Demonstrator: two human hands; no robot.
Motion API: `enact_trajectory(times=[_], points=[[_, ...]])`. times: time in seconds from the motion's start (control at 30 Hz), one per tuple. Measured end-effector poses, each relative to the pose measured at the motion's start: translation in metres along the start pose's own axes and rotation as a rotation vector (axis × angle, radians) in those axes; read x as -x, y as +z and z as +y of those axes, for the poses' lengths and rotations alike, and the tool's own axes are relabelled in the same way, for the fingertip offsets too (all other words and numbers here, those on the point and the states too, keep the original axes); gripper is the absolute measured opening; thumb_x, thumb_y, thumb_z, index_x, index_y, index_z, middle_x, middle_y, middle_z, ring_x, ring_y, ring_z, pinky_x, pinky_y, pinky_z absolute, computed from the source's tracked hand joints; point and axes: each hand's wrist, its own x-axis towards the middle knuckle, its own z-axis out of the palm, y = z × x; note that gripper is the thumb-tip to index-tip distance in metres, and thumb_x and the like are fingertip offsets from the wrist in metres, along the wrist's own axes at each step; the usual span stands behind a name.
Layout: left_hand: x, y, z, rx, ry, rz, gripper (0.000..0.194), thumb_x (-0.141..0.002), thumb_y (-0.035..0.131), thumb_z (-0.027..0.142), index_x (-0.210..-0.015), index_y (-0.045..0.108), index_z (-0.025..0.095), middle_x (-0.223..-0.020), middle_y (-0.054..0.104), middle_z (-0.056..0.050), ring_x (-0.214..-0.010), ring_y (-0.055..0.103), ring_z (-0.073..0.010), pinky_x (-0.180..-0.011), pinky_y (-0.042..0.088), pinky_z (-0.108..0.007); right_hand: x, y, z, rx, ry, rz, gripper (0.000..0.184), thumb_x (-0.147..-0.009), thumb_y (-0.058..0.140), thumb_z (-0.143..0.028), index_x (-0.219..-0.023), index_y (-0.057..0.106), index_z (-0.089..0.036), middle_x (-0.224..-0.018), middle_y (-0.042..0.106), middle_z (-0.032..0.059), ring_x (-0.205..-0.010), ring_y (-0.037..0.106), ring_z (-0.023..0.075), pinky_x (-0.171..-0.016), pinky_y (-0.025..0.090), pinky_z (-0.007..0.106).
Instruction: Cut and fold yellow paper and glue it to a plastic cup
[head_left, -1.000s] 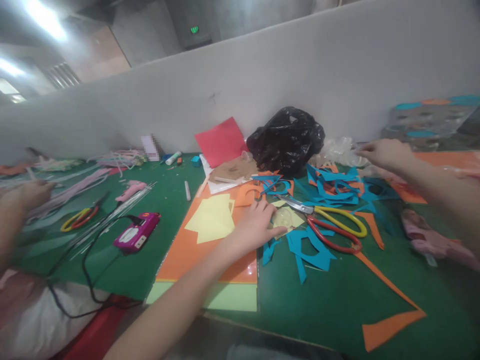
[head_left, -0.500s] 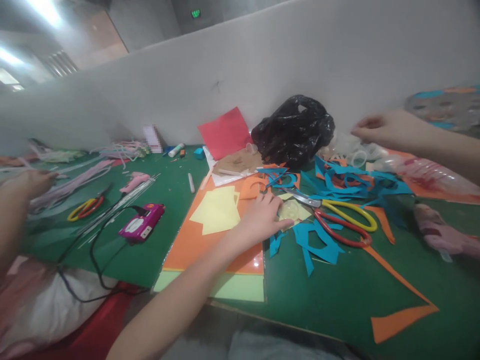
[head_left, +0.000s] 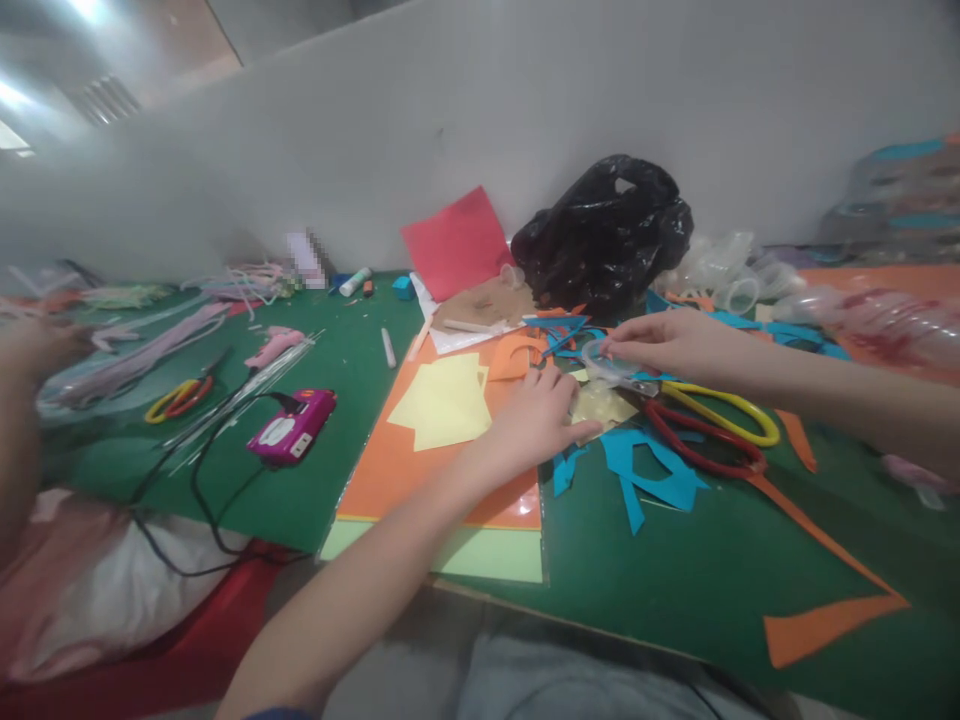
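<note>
My left hand [head_left: 536, 420] lies palm down with its fingers apart, over the right edge of the orange sheet. Its thumb rests by a small pale yellow piece of paper [head_left: 604, 405]. My right hand [head_left: 664, 340] pinches a clear plastic ring-shaped piece [head_left: 600, 362] just above that paper. Scissors [head_left: 709, 465] with one red and one yellow handle lie below my right hand, their blades mostly hidden. Blue paper scraps [head_left: 656, 475] surround them. Yellow paper pieces [head_left: 450, 400] sit on the orange sheet [head_left: 390, 480] left of my left hand.
A black plastic bag [head_left: 607, 235] stands against the grey partition [head_left: 360, 150], beside red paper [head_left: 461, 245]. Clear plastic pieces [head_left: 739, 280] are at the right. Leftward lie a purple power adapter [head_left: 292, 430], a pink glue gun [head_left: 276, 345] and smaller scissors [head_left: 180, 398]. Another person's hand [head_left: 56, 345] is far left.
My right hand has come in from the clear plastic pieces at right, bringing a clear ring-shaped piece beside my left hand. My left hand has stayed in place on the table.
</note>
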Motion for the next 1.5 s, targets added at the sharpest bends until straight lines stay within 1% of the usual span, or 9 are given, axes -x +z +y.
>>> enact_trajectory(times=[0.1, 0.27, 0.4, 0.47, 0.67, 0.8, 0.97, 1.27, 1.5], points=[[0.0, 0.0, 0.0, 0.009, 0.006, 0.001, 0.038, -0.095, 0.055, 0.053, -0.107, 0.056, 0.017, -0.12, 0.058, -0.012, -0.115, 0.052, -0.0305, -0.099, 0.045, -0.043, 0.001, 0.002, 0.0, -0.024, 0.033, -0.046, 0.041, -0.084, 0.063, -0.057, -0.094, 0.076, -0.019, -0.097, 0.076, 0.0102, -0.085, 0.063, 0.0244, -0.068, 0.047, 0.032], [0.0, 0.001, -0.001, 0.025, 0.004, 0.01, 0.036, -0.096, 0.053, 0.053, -0.104, 0.056, 0.018, -0.116, 0.059, -0.012, -0.113, 0.053, -0.0309, -0.097, 0.045, -0.045, -0.004, 0.003, 0.006, -0.001, -0.026, -0.023, 0.04, -0.08, 0.064, -0.062, -0.087, 0.077, -0.024, -0.084, 0.074, 0.0061, -0.076, 0.064, 0.0229, -0.061, 0.049, 0.031], [0.0, 0.001, 0.0, 0.017, 0.003, 0.004, 0.037, -0.095, 0.054, 0.053, -0.107, 0.057, 0.018, -0.118, 0.058, -0.012, -0.116, 0.052, -0.0313, -0.099, 0.045, -0.046, -0.004, 0.005, 0.007, 0.041, -0.003, -0.052, 0.044, -0.081, 0.062, -0.065, -0.086, 0.077, -0.024, -0.072, 0.068, 0.0047, -0.065, 0.058, 0.0197, -0.055, 0.044, 0.03], [0.0, 0.0, 0.001, 0.017, 0.003, 0.003, 0.037, -0.095, 0.055, 0.053, -0.107, 0.057, 0.018, -0.119, 0.058, -0.013, -0.117, 0.052, -0.032, -0.099, 0.045, -0.046, -0.003, 0.006, 0.007, 0.05, -0.003, -0.061, 0.046, -0.081, 0.062, -0.066, -0.086, 0.077, -0.024, -0.071, 0.068, 0.0047, -0.062, 0.057, 0.0186, -0.054, 0.043, 0.03], [0.0, 0.001, 0.0, 0.018, 0.0, 0.012, 0.038, -0.095, 0.054, 0.053, -0.108, 0.057, 0.018, -0.12, 0.058, -0.013, -0.117, 0.052, -0.0327, -0.099, 0.045, -0.047, -0.008, 0.011, 0.015, 0.052, -0.103, -0.015, 0.048, -0.08, 0.062, -0.071, -0.09, 0.078, -0.026, -0.067, 0.067, 0.0047, -0.06, 0.056, 0.0197, -0.052, 0.041, 0.03], [0.001, 0.0, 0.002, 0.01, 0.002, -0.001, 0.038, -0.094, 0.056, 0.052, -0.108, 0.057, 0.017, -0.121, 0.058, -0.013, -0.117, 0.052, -0.0322, -0.1, 0.045, -0.045, -0.013, 0.011, 0.021, 0.105, -0.118, -0.027, 0.05, -0.081, 0.06, -0.07, -0.093, 0.078, -0.024, -0.067, 0.066, 0.004, -0.058, 0.053, 0.0178, -0.051, 0.036, 0.03], [0.0, 0.0, 0.002, 0.01, -0.001, -0.004, 0.037, -0.095, 0.055, 0.052, -0.106, 0.057, 0.017, -0.12, 0.058, -0.013, -0.119, 0.051, -0.033, -0.1, 0.045, -0.046, -0.013, 0.01, 0.018, 0.175, -0.125, -0.051, 0.052, -0.083, 0.054, -0.07, -0.093, 0.077, -0.024, -0.064, 0.064, 0.0017, -0.053, 0.046, 0.0149, -0.051, 0.031, 0.029], [0.001, 0.0, 0.001, -0.008, 0.003, 0.001, 0.038, -0.095, 0.055, 0.052, -0.107, 0.057, 0.016, -0.12, 0.057, -0.013, -0.118, 0.051, -0.0326, -0.1, 0.045, -0.045, -0.011, 0.009, 0.014, 0.193, -0.13, -0.06, 0.05, -0.082, 0.053, -0.068, -0.093, 0.075, -0.025, -0.068, 0.066, 0.0024, -0.059, 0.052, 0.0179, -0.056, 0.033, 0.03], [0.001, -0.001, 0.003, 0.0, 0.005, -0.007, 0.039, -0.094, 0.058, 0.052, -0.108, 0.057, 0.016, -0.121, 0.057, -0.013, -0.117, 0.051, -0.0324, -0.1, 0.045, -0.045, -0.008, 0.009, 0.011, 0.262, -0.187, -0.03, 0.046, -0.087, 0.05, -0.061, -0.095, 0.075, -0.023, -0.068, 0.069, 0.0043, -0.058, 0.054, 0.0184, -0.059, 0.037, 0.031]])
